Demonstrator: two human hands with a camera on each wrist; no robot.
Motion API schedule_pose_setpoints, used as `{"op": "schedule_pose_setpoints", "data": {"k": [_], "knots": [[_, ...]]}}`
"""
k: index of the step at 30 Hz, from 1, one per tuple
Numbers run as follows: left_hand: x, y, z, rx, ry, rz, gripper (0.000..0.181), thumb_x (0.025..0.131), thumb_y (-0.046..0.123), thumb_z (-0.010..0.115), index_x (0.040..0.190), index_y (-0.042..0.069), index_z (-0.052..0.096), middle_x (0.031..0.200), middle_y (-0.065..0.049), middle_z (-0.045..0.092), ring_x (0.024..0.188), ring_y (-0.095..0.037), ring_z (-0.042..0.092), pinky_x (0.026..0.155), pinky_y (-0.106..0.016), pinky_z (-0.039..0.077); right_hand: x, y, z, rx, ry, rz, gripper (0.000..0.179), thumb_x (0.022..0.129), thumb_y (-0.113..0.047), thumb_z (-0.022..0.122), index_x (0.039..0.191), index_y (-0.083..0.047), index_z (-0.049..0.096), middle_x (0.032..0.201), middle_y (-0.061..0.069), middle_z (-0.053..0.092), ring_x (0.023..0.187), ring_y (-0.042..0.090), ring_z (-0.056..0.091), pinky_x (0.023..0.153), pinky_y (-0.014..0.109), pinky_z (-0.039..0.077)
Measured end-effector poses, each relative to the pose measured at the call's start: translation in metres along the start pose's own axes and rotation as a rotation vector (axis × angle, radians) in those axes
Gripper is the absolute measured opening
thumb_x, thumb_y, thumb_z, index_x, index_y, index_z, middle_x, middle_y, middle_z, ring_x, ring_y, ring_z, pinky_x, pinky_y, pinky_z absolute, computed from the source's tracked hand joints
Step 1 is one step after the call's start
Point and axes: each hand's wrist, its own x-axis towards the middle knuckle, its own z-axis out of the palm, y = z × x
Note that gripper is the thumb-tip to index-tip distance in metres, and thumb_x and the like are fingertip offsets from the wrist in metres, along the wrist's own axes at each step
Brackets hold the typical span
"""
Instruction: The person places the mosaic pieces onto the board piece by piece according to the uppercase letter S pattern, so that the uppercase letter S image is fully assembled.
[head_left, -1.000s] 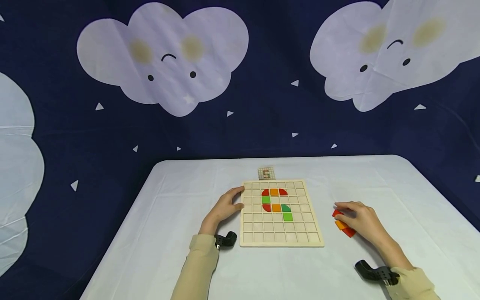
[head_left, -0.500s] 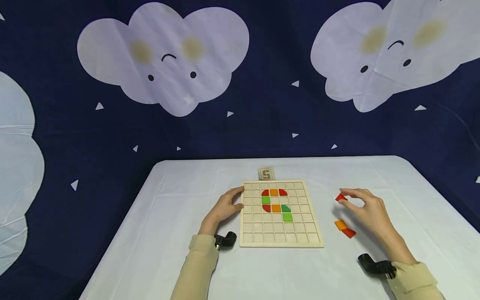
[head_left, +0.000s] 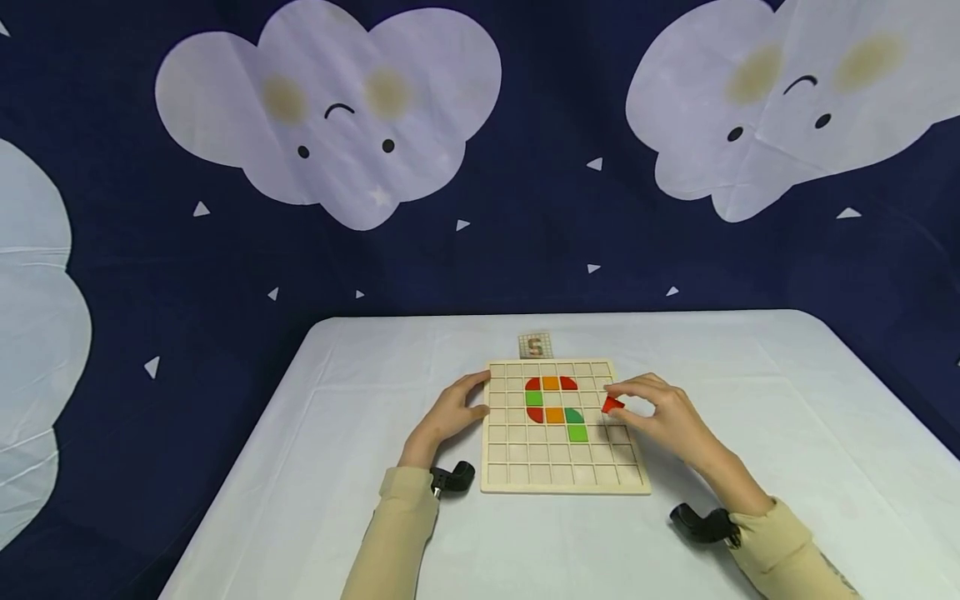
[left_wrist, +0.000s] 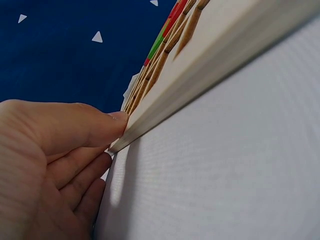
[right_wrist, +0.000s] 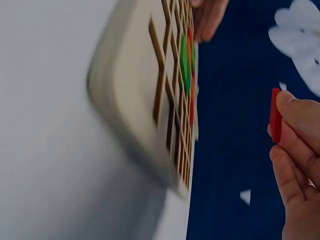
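My left hand (head_left: 448,414) rests at the left edge of a pale wooden grid board (head_left: 517,475), thumb and forefinger apart. In the left wrist view the thumb tip touches the board's edge. My right hand (head_left: 667,419) pinches a small red tile (head_left: 612,404) between thumb and fingers, above the board's right side. The right wrist view shows that tile (right_wrist: 275,116) edge-on, clear of the board. Set in the grid are red, orange and green tiles, among them a light green square (head_left: 578,433) and a darker green quarter-round (head_left: 573,415).
A small card (head_left: 536,346) with an S-like figure on a grid lies just behind the board. White cloth (head_left: 360,467) covers the table. Behind it hangs a dark blue backdrop (head_left: 540,275) with clouds. The right forearm hides the spot where loose tiles lay.
My right hand lifted the red tile from beside two other loose tiles and carried it left over the board's right side. My left hand stays at the board's edge.
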Motion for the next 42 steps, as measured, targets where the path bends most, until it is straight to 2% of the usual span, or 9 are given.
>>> {"op": "schedule_pose_setpoints", "data": {"k": [6, 8, 12, 16, 19, 23, 36, 42], "knots": [[0.001, -0.001, 0.000, 0.004, 0.003, 0.014, 0.061, 0.083, 0.004, 0.065, 0.140, 0.001, 0.043, 0.142, -0.015, 0.043, 0.134, -0.029, 0.033, 0.111, -0.042, 0.025, 0.002, -0.011, 0.018, 0.045, -0.092, -0.149, 0.034, 0.068, -0.002, 0.081, 0.100, -0.003, 0.071, 0.094, -0.001, 0.068, 0.089, 0.015, 0.061, 0.072, 0.025, 0.052], [0.001, -0.001, 0.000, 0.004, 0.004, 0.013, 0.061, 0.083, 0.005, 0.065, 0.140, 0.001, 0.043, 0.142, -0.015, 0.043, 0.134, -0.029, 0.033, 0.111, -0.042, 0.025, -0.001, -0.013, 0.023, 0.059, -0.122, -0.168, 0.032, 0.069, -0.002, 0.080, 0.100, -0.003, 0.071, 0.096, -0.001, 0.068, 0.090, 0.015, 0.060, 0.073, 0.027, 0.052], [0.002, -0.001, 0.000, 0.005, 0.004, 0.005, 0.061, 0.084, 0.005, 0.065, 0.140, 0.002, 0.043, 0.142, -0.014, 0.042, 0.135, -0.029, 0.032, 0.111, -0.042, 0.025, -0.005, -0.015, 0.028, 0.077, -0.187, -0.145, 0.030, 0.071, -0.004, 0.079, 0.100, -0.005, 0.072, 0.099, -0.002, 0.067, 0.090, 0.014, 0.059, 0.072, 0.031, 0.053], [0.002, -0.001, 0.000, 0.000, 0.005, -0.007, 0.061, 0.084, 0.005, 0.065, 0.141, 0.003, 0.042, 0.143, -0.014, 0.041, 0.135, -0.028, 0.032, 0.111, -0.042, 0.024, -0.008, -0.014, 0.033, 0.083, -0.257, -0.118, 0.027, 0.076, -0.008, 0.078, 0.102, -0.006, 0.071, 0.099, -0.003, 0.066, 0.088, 0.012, 0.056, 0.069, 0.029, 0.052], [0.002, -0.001, 0.000, 0.002, 0.008, -0.004, 0.061, 0.084, 0.005, 0.065, 0.141, 0.003, 0.043, 0.143, -0.014, 0.042, 0.135, -0.028, 0.032, 0.111, -0.042, 0.024, -0.010, -0.014, 0.038, 0.083, -0.284, -0.126, 0.026, 0.078, -0.010, 0.077, 0.103, -0.008, 0.071, 0.099, -0.004, 0.066, 0.090, 0.011, 0.056, 0.074, 0.029, 0.051], [0.001, -0.001, 0.000, -0.002, 0.005, 0.002, 0.061, 0.083, 0.005, 0.065, 0.140, 0.002, 0.043, 0.143, -0.014, 0.042, 0.135, -0.029, 0.032, 0.111, -0.042, 0.025, -0.012, -0.014, 0.041, 0.075, -0.301, -0.140, 0.025, 0.078, -0.012, 0.076, 0.103, -0.010, 0.071, 0.099, -0.005, 0.066, 0.093, 0.011, 0.056, 0.079, 0.032, 0.051], [0.001, -0.001, 0.002, -0.005, 0.004, 0.000, 0.061, 0.083, 0.004, 0.064, 0.140, 0.002, 0.043, 0.142, -0.014, 0.042, 0.135, -0.028, 0.032, 0.111, -0.041, 0.024, -0.011, -0.013, 0.042, 0.063, -0.340, -0.158, 0.027, 0.078, -0.012, 0.076, 0.105, -0.009, 0.071, 0.101, -0.005, 0.065, 0.096, 0.012, 0.056, 0.082, 0.035, 0.050], [0.001, -0.001, 0.002, 0.003, 0.008, 0.006, 0.061, 0.083, 0.003, 0.065, 0.140, 0.002, 0.043, 0.142, -0.014, 0.043, 0.135, -0.028, 0.033, 0.111, -0.041, 0.024, -0.012, -0.015, 0.042, 0.071, -0.350, -0.132, 0.029, 0.078, -0.016, 0.077, 0.106, -0.010, 0.071, 0.103, -0.007, 0.065, 0.098, 0.013, 0.057, 0.084, 0.037, 0.051]]}}
